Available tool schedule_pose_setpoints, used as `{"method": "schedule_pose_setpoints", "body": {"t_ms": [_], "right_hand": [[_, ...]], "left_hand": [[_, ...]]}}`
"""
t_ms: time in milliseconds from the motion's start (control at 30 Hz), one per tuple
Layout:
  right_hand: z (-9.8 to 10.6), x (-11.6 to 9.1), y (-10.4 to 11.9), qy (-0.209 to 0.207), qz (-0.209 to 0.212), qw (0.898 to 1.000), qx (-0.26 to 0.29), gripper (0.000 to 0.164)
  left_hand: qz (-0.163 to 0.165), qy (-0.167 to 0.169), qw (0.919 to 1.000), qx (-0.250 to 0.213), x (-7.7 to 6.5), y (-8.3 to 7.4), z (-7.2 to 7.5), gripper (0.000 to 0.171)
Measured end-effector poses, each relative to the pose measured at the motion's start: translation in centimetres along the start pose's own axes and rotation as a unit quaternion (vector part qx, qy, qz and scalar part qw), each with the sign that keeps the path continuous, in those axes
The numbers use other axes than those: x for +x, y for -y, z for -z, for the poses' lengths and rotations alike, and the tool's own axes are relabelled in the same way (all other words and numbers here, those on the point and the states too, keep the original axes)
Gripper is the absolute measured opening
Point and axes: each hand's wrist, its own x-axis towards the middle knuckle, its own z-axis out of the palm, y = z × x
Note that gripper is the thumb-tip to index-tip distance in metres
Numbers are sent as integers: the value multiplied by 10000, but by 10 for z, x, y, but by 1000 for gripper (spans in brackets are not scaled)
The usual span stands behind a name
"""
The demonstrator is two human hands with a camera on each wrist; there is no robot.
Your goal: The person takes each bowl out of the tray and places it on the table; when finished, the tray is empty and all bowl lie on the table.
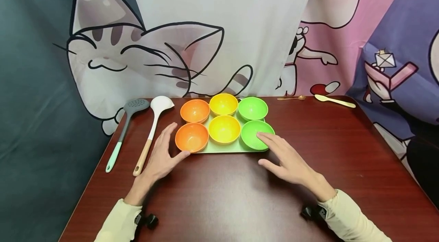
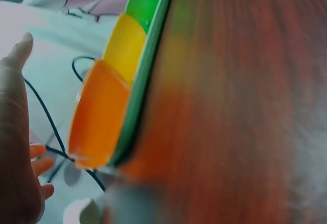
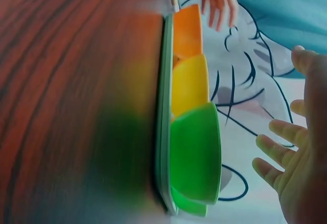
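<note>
Left hand (image 1: 162,158) near an orange bowl (image 1: 192,138), right hand (image 1: 289,160) near a green bowl (image 1: 251,138), fingers loosely spread.

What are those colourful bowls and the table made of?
The bowls look like smooth, glossy plastic, judging by their bright, even colour and small highlights, though glazed ceramic isn't ruled out. The table shows reddish-brown grain and a sheen: varnished wood or laminate; I can't tell which.

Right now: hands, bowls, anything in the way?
Left hand and right hand open, holding nothing. Six bowls on tray. White ladle beside left hand; nothing seen blocking the bowls.
</note>
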Motion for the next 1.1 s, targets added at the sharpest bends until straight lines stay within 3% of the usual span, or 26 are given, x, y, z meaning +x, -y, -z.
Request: {"method": "schedule_pose_setpoints", "body": {"t_ms": [167, 333, 567, 700, 833, 1000, 1100], "right_hand": [[1, 0, -7, -389, -285, 9976, 492, 74], [3, 2, -17, -786, -460, 9880, 1247, 66], [8, 4, -32, -1254, -802, 9675, 2042, 54], [7, 6, -42, -1515, -1081, 9456, 2668, 47], [3, 13, -51, -1809, -1320, 9207, 3196, 41], [-5, 21, -67, -2328, -1530, 8892, 3629, 35], [-9, 23, -74, -2568, -1622, 8780, 3700, 33]], "left_hand": [[445, 257, 9978, -415, -5, 20, -5, 96], [633, 721, 9929, -697, -8, 33, -11, 97], [851, 906, 9918, -300, -6, 44, -18, 102], [835, 872, 9927, 23, -3, 48, -23, 102], [468, 661, 9964, 232, -3, 53, -25, 87], [191, 572, 9976, 329, -2, 54, -26, 76], [139, 577, 9976, 347, -2, 53, -27, 74]]}}
